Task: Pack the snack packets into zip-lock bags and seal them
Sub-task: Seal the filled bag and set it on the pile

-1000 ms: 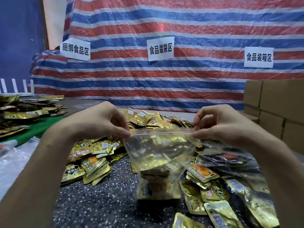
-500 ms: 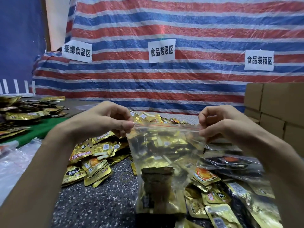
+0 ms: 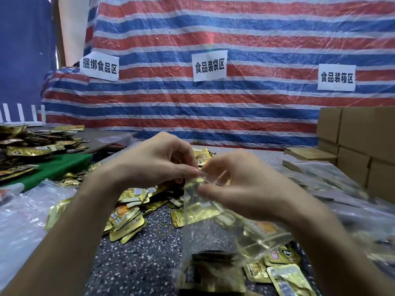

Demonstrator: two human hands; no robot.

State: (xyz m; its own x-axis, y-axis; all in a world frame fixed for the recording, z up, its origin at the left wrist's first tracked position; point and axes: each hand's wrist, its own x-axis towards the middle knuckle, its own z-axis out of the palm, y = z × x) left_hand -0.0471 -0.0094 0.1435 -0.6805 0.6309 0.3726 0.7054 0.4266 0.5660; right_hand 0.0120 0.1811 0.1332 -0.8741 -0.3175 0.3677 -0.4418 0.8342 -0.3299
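A clear zip-lock bag hangs in front of me above the speckled table, with gold and dark snack packets stacked in its bottom. My left hand pinches the bag's top strip at its left end. My right hand pinches the same strip right beside it, fingers curled over the seal. Both hands nearly touch. Loose gold snack packets lie scattered on the table under and around the bag.
More packets are piled at the far left beside a green mat. Clear plastic bags lie at the left edge. Cardboard boxes stack at the right. A striped tarp with paper signs backs the table.
My hands, spread at the two ends of the bag's mouth before, have come together at its left end. The bag has risen and hangs longer below them.
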